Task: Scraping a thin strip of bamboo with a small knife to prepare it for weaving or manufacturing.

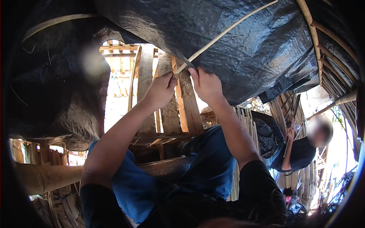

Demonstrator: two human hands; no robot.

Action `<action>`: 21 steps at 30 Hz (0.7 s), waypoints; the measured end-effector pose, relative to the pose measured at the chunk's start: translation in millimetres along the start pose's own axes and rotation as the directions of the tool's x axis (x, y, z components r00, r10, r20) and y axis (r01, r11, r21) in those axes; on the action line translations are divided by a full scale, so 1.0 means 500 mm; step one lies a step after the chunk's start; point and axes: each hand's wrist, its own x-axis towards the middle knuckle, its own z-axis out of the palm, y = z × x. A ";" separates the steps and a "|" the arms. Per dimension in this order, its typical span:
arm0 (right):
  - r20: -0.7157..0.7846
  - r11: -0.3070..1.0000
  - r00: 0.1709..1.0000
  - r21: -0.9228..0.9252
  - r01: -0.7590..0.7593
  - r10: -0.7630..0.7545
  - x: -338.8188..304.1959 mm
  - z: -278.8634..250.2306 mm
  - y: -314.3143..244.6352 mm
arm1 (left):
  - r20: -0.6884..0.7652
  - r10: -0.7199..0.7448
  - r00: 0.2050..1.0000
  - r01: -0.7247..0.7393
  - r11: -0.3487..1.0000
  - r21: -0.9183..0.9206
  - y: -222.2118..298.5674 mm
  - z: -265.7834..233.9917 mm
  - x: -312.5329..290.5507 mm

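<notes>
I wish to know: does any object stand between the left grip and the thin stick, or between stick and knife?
Nothing visible stands in the way. The left grip closes on the stick at its lower end, and the knife, held in the right grip, crosses the stick just beyond, with no other object between.

The left hand (161,90), near the centre toward 11 o'clock, is curled into a firm grip, its bare forearm (123,133) slanting from 8 toward 1 o'clock. The right hand (208,85), toward 1 o'clock, grips too, its thumb (194,76) stretched toward 12; the right forearm (235,131) leans toward 11. The hands are close, apart; both elbows bend outward.
</notes>
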 end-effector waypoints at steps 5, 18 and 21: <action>0.023 0.993 1.000 -0.117 0.023 -0.021 0.016 0.005 -0.004 | 0.009 0.015 1.000 -0.014 0.996 -0.090 -0.035 0.021 0.016; 0.213 0.915 0.956 -0.388 -0.108 0.203 0.098 -0.112 0.091 | 0.036 -0.106 0.994 0.110 0.986 -0.125 -0.009 0.020 0.006; 0.163 0.906 0.962 -0.401 -0.137 0.217 0.096 -0.130 0.122 | 0.039 -0.082 0.996 0.084 0.995 -0.048 0.009 0.035 0.007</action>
